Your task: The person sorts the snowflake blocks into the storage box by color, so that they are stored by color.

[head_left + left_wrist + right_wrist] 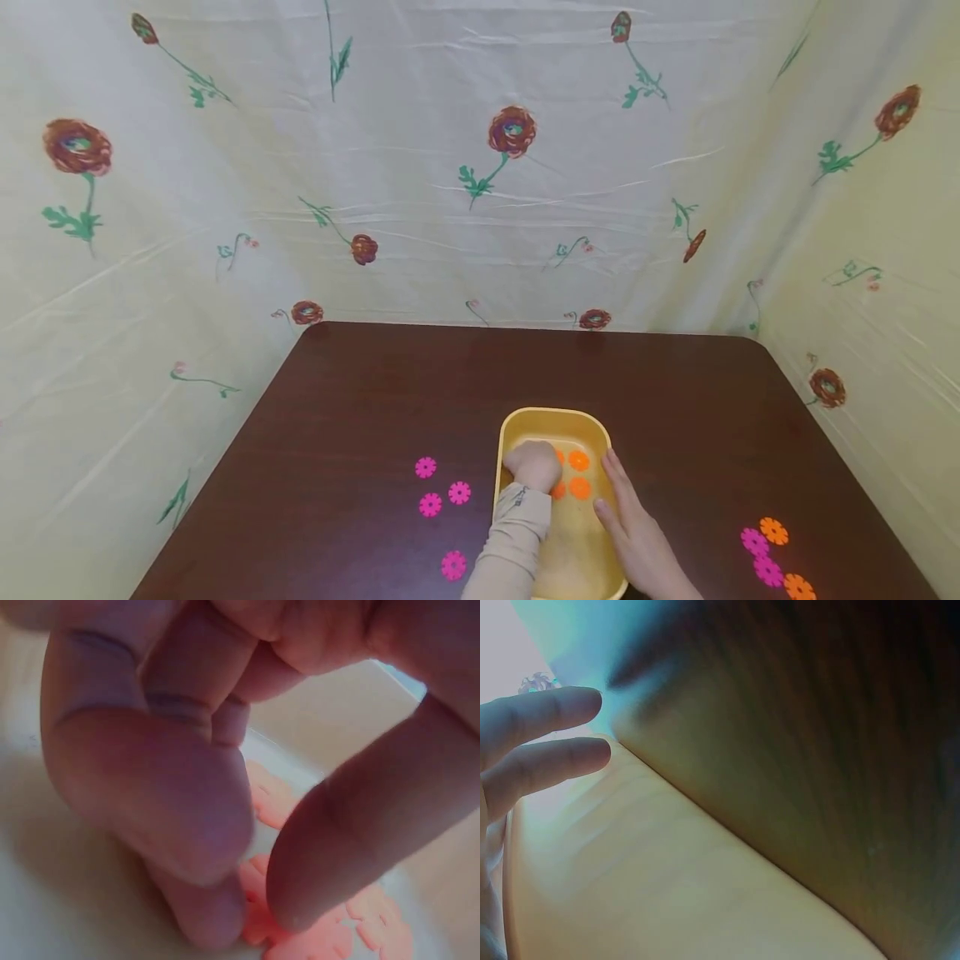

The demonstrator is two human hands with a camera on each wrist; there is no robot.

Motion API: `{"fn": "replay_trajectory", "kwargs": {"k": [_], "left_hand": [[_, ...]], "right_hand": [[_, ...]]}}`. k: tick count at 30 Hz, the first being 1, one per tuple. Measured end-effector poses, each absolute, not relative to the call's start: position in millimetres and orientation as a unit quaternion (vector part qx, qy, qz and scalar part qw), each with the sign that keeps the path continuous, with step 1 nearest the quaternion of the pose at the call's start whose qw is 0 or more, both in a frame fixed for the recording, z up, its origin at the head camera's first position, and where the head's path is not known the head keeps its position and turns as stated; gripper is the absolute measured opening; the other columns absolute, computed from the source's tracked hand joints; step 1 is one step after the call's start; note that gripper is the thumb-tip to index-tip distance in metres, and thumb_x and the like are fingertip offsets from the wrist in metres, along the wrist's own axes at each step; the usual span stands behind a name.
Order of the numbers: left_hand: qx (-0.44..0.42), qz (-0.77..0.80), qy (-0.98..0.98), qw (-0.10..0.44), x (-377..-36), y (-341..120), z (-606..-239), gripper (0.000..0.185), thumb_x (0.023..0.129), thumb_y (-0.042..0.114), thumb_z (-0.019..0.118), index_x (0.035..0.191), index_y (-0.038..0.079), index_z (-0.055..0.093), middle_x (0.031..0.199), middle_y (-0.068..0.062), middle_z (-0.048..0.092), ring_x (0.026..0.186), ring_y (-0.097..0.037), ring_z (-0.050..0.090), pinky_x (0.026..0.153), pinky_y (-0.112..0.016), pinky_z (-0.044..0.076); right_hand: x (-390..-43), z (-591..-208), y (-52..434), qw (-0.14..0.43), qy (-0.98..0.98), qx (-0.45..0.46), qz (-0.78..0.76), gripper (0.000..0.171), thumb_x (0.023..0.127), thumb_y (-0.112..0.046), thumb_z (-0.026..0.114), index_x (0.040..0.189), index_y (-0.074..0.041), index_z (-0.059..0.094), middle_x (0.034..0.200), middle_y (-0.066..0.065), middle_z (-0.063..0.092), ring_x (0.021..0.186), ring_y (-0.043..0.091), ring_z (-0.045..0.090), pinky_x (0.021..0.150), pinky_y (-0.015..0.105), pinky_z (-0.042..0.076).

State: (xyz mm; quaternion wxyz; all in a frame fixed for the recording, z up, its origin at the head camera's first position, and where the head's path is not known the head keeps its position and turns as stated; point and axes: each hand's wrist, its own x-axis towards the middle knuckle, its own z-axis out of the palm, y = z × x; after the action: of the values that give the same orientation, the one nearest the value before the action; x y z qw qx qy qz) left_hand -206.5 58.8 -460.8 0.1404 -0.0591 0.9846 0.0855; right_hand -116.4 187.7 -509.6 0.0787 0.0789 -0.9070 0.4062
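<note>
Flowered cloth hangs behind and beside a dark brown table, and on it, near the front edge, stands a yellow tray, which serves as the landmark. Its long axis runs from the person toward the far edge of the table, with a short end pointing at the cloth backdrop. Inside the tray, the left hand is curled over several orange snowflake discs lying flat on its floor; the left wrist view shows thumb and fingertips closing on one disc, touching it, though I cannot tell whether the pinch is complete. The right hand lies with straight fingers along the tray's right wall, holding nothing and seemingly steadying it. The step in hand looks like picking one orange disc out of the tray; the next move calls for a firm pinch on the thin edge and a straight lift clear of the rim. Four pink discs lie left of the tray; pink and orange discs lie to its right.
</note>
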Motion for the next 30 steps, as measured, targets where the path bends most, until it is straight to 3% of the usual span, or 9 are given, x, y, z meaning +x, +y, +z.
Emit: {"fn": "replay_trajectory", "kwargs": {"k": [8, 12, 15, 19, 22, 30], "left_hand": [[-0.026, 0.139, 0.984, 0.111, -208, 58, -452, 0.003, 0.078, 0.016, 0.064, 0.077, 0.013, 0.066, 0.075, -0.004, 0.062, 0.067, -0.017, 0.059, 0.053, -0.033, 0.044], [-0.007, 0.171, 0.982, 0.083, -208, 58, -436, 0.014, 0.075, 0.025, 0.07, 0.071, 0.013, 0.064, 0.07, -0.001, 0.06, 0.061, -0.015, 0.056, 0.052, -0.034, 0.044], [0.013, 0.211, 0.976, 0.046, -206, 54, -425, 0.019, 0.075, 0.03, 0.072, 0.075, 0.014, 0.062, 0.068, 0.002, 0.059, 0.059, -0.014, 0.056, 0.05, -0.032, 0.043], [0.036, 0.261, 0.964, -0.048, -204, 33, -417, 0.013, 0.079, 0.027, 0.069, 0.082, 0.015, 0.063, 0.069, 0.003, 0.063, 0.059, -0.017, 0.059, 0.049, -0.032, 0.042], [0.016, 0.272, 0.958, -0.088, -204, 5, -421, 0.01, 0.081, 0.024, 0.067, 0.083, 0.015, 0.064, 0.07, 0.001, 0.064, 0.06, -0.02, 0.059, 0.052, -0.033, 0.043], [-0.056, 0.266, 0.959, -0.075, -201, -54, -446, 0.015, 0.082, 0.027, 0.066, 0.082, 0.013, 0.062, 0.073, -0.003, 0.063, 0.07, -0.025, 0.062, 0.059, -0.04, 0.045]], "right_hand": [[-117, -508, 189, 0.084, -0.912, 0.078, 0.395, 0.055, 0.096, -0.025, 0.046, 0.145, -0.013, 0.024, 0.152, 0.002, 0.018, 0.125, 0.036, 0.039, 0.09, 0.058, 0.037], [-118, -508, 188, 0.078, -0.911, 0.072, 0.398, 0.054, 0.096, -0.026, 0.045, 0.145, -0.015, 0.023, 0.152, 0.0, 0.018, 0.12, 0.039, 0.044, 0.085, 0.059, 0.039], [-118, -509, 186, 0.072, -0.909, 0.072, 0.403, 0.054, 0.097, -0.026, 0.044, 0.145, -0.015, 0.023, 0.152, 0.0, 0.017, 0.12, 0.04, 0.044, 0.083, 0.06, 0.039], [-118, -510, 185, 0.076, -0.908, 0.08, 0.404, 0.054, 0.097, -0.025, 0.044, 0.145, -0.013, 0.023, 0.152, 0.002, 0.017, 0.124, 0.038, 0.04, 0.087, 0.059, 0.038], [-120, -509, 186, 0.082, -0.909, 0.084, 0.401, 0.055, 0.097, -0.025, 0.045, 0.145, -0.012, 0.023, 0.152, 0.003, 0.018, 0.125, 0.038, 0.038, 0.088, 0.058, 0.038], [-119, -509, 189, 0.073, -0.907, 0.079, 0.407, 0.055, 0.097, -0.026, 0.044, 0.145, -0.011, 0.023, 0.152, 0.003, 0.016, 0.125, 0.039, 0.038, 0.086, 0.059, 0.039]]}}
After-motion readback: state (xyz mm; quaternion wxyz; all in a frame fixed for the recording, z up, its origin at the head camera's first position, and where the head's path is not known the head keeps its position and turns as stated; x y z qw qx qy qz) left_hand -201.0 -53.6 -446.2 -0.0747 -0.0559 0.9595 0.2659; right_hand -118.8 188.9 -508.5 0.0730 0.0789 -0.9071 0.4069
